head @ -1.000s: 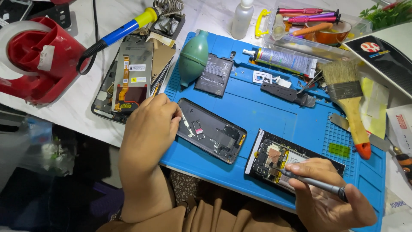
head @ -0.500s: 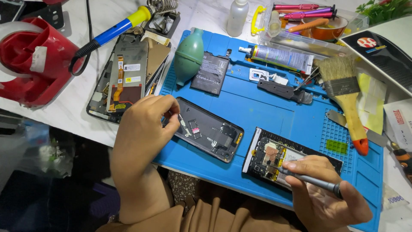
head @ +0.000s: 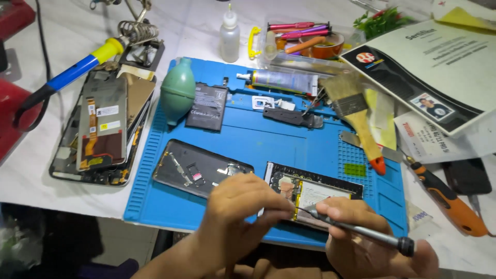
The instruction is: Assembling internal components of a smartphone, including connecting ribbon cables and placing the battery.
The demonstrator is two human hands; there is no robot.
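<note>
Left hand (head: pixel 243 206) has left the dark back cover (head: pixel 199 168), now pinching at the opened phone's (head: pixel 315 194) edge beside the right hand (head: pixel 356 232) gripping a grey metal screwdriver (head: pixel 356 230).

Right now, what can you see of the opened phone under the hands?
The opened phone lies flat, back off, at the blue mat's near edge. Dark frame, gold-edged board parts, pale centre panel. The left hand covers its near left corner; the right hand holds a grey screwdriver with its tip at the phone's near edge.
</note>
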